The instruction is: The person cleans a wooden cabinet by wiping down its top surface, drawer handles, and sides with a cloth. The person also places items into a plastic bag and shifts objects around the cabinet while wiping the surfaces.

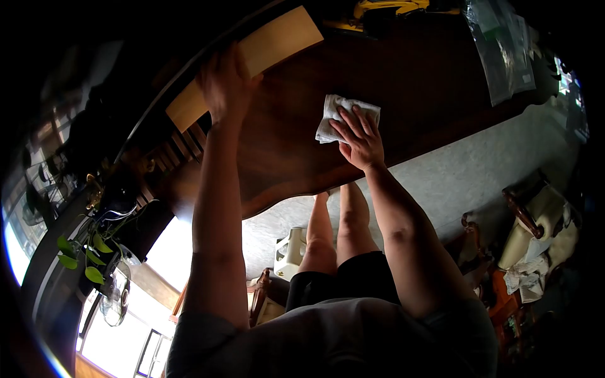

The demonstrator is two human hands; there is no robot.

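Note:
A folded white cloth lies on the dark wooden table. My right hand presses on it, fingers spread across its surface and thumb at its near edge. To the left, my left hand reaches over a long, pale, flat-sided board or box at the table's far left side. Its thumb sticks out to the right, and its fingers are in shadow on the pale piece. How firmly they grip is hard to see.
Clear plastic bags lie at the table's right end, and a yellow toy-like machine stands at the far edge. A leafy plant and a fan are at left. Carved chairs stand at right, a cream stool below.

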